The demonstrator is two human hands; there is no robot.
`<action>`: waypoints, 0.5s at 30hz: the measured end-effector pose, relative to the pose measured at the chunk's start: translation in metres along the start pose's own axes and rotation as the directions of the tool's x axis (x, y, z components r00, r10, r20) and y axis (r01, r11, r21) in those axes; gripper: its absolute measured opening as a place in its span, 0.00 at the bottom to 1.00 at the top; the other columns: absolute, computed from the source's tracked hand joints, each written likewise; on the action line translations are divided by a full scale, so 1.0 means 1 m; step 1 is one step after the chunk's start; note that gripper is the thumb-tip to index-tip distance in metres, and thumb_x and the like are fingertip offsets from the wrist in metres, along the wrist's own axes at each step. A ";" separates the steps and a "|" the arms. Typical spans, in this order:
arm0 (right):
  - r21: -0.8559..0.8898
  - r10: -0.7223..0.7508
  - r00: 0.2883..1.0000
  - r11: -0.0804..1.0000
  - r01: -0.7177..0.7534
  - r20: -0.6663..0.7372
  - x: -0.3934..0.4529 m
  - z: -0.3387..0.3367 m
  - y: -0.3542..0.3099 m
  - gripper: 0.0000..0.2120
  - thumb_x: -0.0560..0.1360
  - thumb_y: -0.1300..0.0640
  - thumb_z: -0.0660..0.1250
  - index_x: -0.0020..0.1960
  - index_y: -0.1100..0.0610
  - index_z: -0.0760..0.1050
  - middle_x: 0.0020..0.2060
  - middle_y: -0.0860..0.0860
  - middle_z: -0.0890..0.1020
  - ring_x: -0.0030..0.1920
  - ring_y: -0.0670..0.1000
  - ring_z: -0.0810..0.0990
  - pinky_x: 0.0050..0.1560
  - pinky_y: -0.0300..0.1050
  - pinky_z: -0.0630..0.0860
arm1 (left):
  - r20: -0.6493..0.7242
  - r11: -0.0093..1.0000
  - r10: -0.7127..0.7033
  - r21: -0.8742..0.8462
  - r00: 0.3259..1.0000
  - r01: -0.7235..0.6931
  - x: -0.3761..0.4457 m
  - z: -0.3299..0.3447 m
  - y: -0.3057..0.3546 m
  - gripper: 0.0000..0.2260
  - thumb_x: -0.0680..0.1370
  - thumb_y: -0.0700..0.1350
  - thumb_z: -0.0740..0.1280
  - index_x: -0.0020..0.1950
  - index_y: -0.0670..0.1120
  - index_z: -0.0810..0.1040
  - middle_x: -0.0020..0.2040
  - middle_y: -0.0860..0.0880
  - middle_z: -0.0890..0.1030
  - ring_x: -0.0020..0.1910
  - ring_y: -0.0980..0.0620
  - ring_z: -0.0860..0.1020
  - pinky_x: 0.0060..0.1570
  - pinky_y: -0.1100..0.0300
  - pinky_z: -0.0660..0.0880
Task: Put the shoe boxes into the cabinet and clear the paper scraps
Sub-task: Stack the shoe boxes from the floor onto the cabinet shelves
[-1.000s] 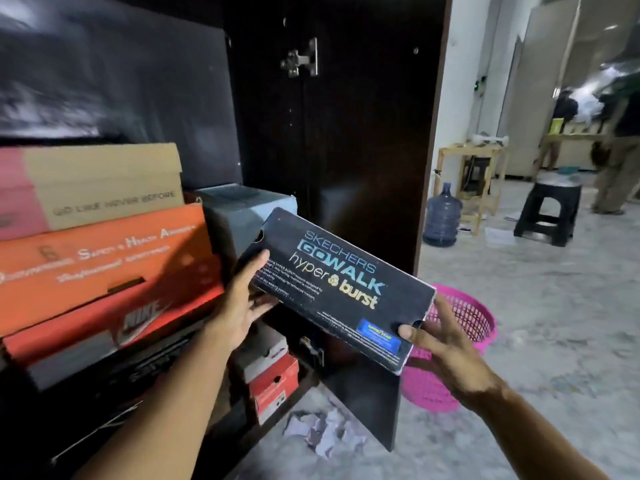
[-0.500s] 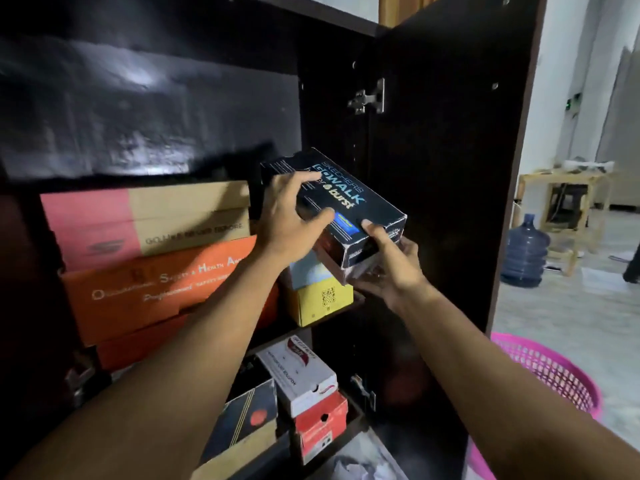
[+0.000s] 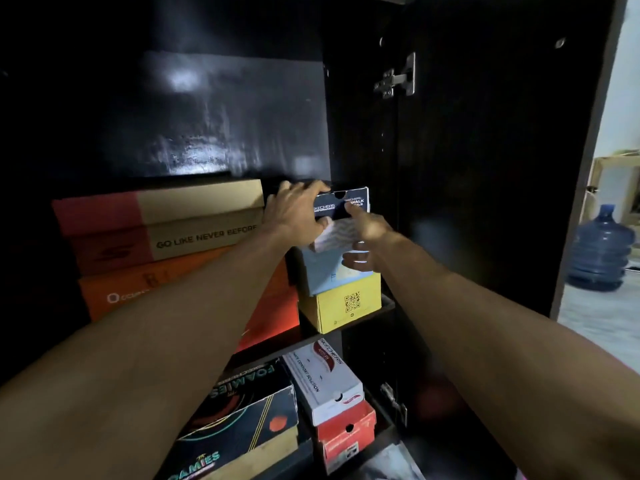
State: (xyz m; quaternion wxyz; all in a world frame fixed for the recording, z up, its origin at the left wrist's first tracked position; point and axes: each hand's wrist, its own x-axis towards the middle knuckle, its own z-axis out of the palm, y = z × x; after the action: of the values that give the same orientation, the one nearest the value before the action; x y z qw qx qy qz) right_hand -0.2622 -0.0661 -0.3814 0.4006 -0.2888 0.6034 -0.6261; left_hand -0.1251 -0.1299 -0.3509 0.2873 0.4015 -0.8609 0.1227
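The dark Skechers shoe box [image 3: 353,204] sits end-on in the black cabinet [image 3: 207,116], on top of a pale blue box [image 3: 329,275] that rests on a yellow box [image 3: 346,303]. My left hand [image 3: 294,213] curls over the dark box's top left corner and grips it. The fingers of my right hand [image 3: 367,237] are spread against the front of the stack, with the index fingertip on the dark box's end. A dim crumpled paper scrap [image 3: 391,460] shows at the bottom edge.
Left of the stack lie a tan and red box [image 3: 173,216] and an orange box [image 3: 156,289]. On the lower shelf are a Foamies box [image 3: 242,410], a white box [image 3: 322,379] and a red box [image 3: 346,434]. The open door [image 3: 485,168] stands right, a water bottle [image 3: 602,251] beyond.
The dark box has gone from mid-air in front of the cabinet up onto the pale blue box and deeper into the shelf. My right hand has shifted from under it to its front.
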 end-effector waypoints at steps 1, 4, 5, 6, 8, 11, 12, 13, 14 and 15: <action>-0.026 -0.015 1.000 1.000 0.015 -0.008 0.008 0.002 0.002 0.27 0.78 0.39 0.70 0.68 0.56 0.75 0.59 0.60 0.82 0.57 0.63 0.83 0.42 0.53 0.81 | 0.014 1.000 -0.012 0.016 1.000 0.012 0.004 0.000 -0.004 0.26 0.76 0.56 0.70 0.73 0.57 0.68 0.69 0.47 0.76 0.69 0.41 0.70 0.64 0.45 0.70; -0.057 -0.084 0.996 0.995 0.082 -0.029 0.030 0.011 0.009 0.25 0.77 0.40 0.71 0.68 0.52 0.72 0.62 0.56 0.80 0.59 0.62 0.81 0.43 0.52 0.83 | 0.023 0.995 -0.059 0.083 0.998 0.057 0.012 0.003 -0.012 0.26 0.76 0.57 0.69 0.73 0.57 0.67 0.69 0.46 0.72 0.68 0.41 0.72 0.64 0.44 0.70; -0.084 -0.109 0.993 0.991 0.106 -0.040 0.036 0.014 0.012 0.25 0.77 0.40 0.71 0.68 0.51 0.70 0.61 0.55 0.80 0.58 0.61 0.81 0.45 0.55 0.85 | 0.030 0.994 -0.071 0.088 0.997 0.068 0.015 0.005 -0.013 0.26 0.77 0.57 0.70 0.73 0.57 0.67 0.69 0.46 0.71 0.68 0.41 0.72 0.63 0.44 0.71; -0.118 -0.142 0.988 0.984 0.135 -0.057 0.043 0.016 0.014 0.25 0.77 0.41 0.71 0.68 0.51 0.70 0.60 0.55 0.80 0.57 0.62 0.82 0.49 0.59 0.85 | 0.039 0.993 -0.082 0.087 0.996 0.078 0.018 0.007 -0.014 0.27 0.77 0.56 0.70 0.74 0.57 0.66 0.69 0.45 0.70 0.67 0.41 0.73 0.63 0.45 0.72; -0.161 -0.212 0.972 0.968 0.193 -0.105 0.055 0.020 0.018 0.22 0.77 0.43 0.70 0.67 0.51 0.71 0.59 0.56 0.82 0.56 0.62 0.83 0.54 0.63 0.84 | 0.046 0.993 -0.093 0.078 0.995 0.089 0.022 0.010 -0.016 0.27 0.77 0.55 0.71 0.74 0.56 0.66 0.69 0.45 0.70 0.67 0.40 0.74 0.62 0.45 0.73; -0.212 -0.279 0.951 0.946 0.247 -0.136 0.067 0.023 0.026 0.21 0.76 0.45 0.71 0.66 0.50 0.72 0.58 0.56 0.83 0.56 0.62 0.83 0.56 0.63 0.83 | 0.034 0.988 -0.111 0.112 0.993 0.107 0.026 0.014 -0.016 0.29 0.78 0.56 0.70 0.77 0.54 0.64 0.69 0.44 0.70 0.66 0.40 0.74 0.60 0.44 0.74; -0.218 -0.296 0.946 0.940 0.263 -0.134 0.071 0.023 0.029 0.22 0.76 0.44 0.71 0.66 0.50 0.72 0.59 0.56 0.83 0.56 0.62 0.83 0.57 0.62 0.83 | 0.031 0.985 -0.118 0.126 0.993 0.113 0.027 0.015 -0.016 0.30 0.78 0.56 0.69 0.78 0.54 0.63 0.70 0.44 0.70 0.67 0.40 0.74 0.60 0.45 0.74; -0.217 -0.302 0.944 0.938 0.270 -0.131 0.074 0.024 0.032 0.23 0.76 0.43 0.72 0.67 0.50 0.73 0.60 0.56 0.83 0.57 0.63 0.83 0.58 0.62 0.82 | 0.028 0.983 -0.128 0.136 0.991 0.123 0.027 0.016 -0.014 0.31 0.79 0.57 0.69 0.79 0.54 0.62 0.70 0.45 0.70 0.67 0.40 0.74 0.59 0.46 0.74; -0.215 -0.306 0.943 0.937 0.274 -0.131 0.077 0.024 0.035 0.23 0.76 0.43 0.72 0.67 0.50 0.73 0.61 0.55 0.83 0.58 0.63 0.82 0.59 0.61 0.81 | 0.023 0.981 -0.139 0.142 0.990 0.134 0.027 0.017 -0.013 0.31 0.79 0.57 0.69 0.79 0.55 0.61 0.70 0.45 0.70 0.67 0.41 0.74 0.59 0.47 0.74; -0.217 -0.311 0.941 0.936 0.279 -0.132 0.079 0.024 0.037 0.22 0.77 0.44 0.71 0.68 0.49 0.73 0.61 0.55 0.83 0.59 0.62 0.82 0.60 0.61 0.81 | 0.016 0.977 -0.152 0.152 0.988 0.148 0.026 0.018 -0.013 0.31 0.79 0.56 0.69 0.79 0.55 0.61 0.70 0.45 0.71 0.67 0.42 0.74 0.58 0.47 0.74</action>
State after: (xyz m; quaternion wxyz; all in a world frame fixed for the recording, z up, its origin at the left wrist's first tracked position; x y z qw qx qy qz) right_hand -0.2764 -0.1443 -0.4247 0.2206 -0.3617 0.6422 -0.6388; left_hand -0.1362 -0.1624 -0.3498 0.2528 0.4874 -0.8203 0.1600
